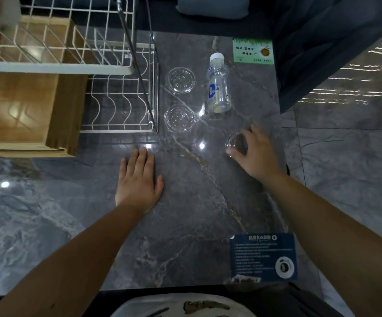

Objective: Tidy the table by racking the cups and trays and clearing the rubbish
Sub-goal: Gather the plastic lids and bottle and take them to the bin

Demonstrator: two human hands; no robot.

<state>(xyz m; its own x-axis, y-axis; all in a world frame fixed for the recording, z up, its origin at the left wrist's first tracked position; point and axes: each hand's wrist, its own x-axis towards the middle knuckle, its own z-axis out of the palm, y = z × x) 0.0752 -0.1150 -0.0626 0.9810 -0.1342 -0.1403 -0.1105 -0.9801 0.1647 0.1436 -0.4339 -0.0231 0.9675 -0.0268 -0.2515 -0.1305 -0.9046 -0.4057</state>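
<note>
A small clear glass cup (235,141) stands on the grey marble table (185,225). My right hand (254,152) curls around the cup, thumb on its near side and fingers on its far side. My left hand (139,179) lies flat, palm down, on the table, empty. Two clear round glass trays lie side by side next to the rack, a far tray (180,80) and a near tray (179,118). A clear plastic water bottle (217,84) with a white cap stands beyond the cup. A white wire dish rack (116,104) stands at the left.
A wooden box (25,110) sits under the rack's upper tier. A green card (252,51) lies at the table's far right corner and a dark blue card (263,257) at its near right corner. The table's right edge runs just past my right hand.
</note>
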